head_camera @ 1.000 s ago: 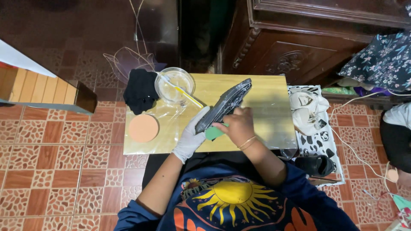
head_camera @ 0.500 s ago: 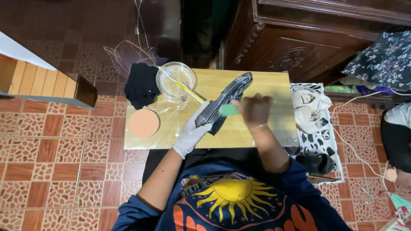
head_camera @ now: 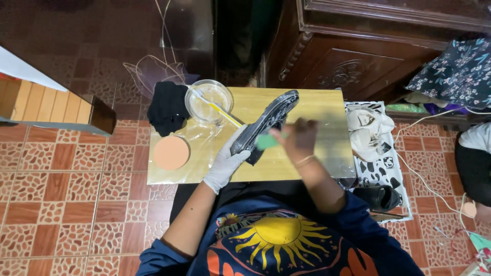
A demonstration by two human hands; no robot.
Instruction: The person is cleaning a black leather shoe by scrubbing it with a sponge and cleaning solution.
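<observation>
1. The gloved left hand (head_camera: 225, 162) is clamped on the heel end of a dark shoe (head_camera: 263, 128), tilted sole-up over the middle of the low table (head_camera: 327, 168).
2. The bare right hand (head_camera: 299, 138), blurred, pinches a small green pad (head_camera: 266, 140) against the shoe's side.
3. Scrubbing looks under way; the sole appears wet, and how much remains I cannot tell.
4. At 11 o'clock, a glass bowl (head_camera: 208, 100) holds a toothbrush (head_camera: 217, 110).
5. Since the earlier frame, the pad has slid down from near the toe towards the heel.

White glove on left hand (head_camera: 223, 164), bracelet on right hand (head_camera: 300, 137), navy sun-print shirt (head_camera: 279, 240)
</observation>
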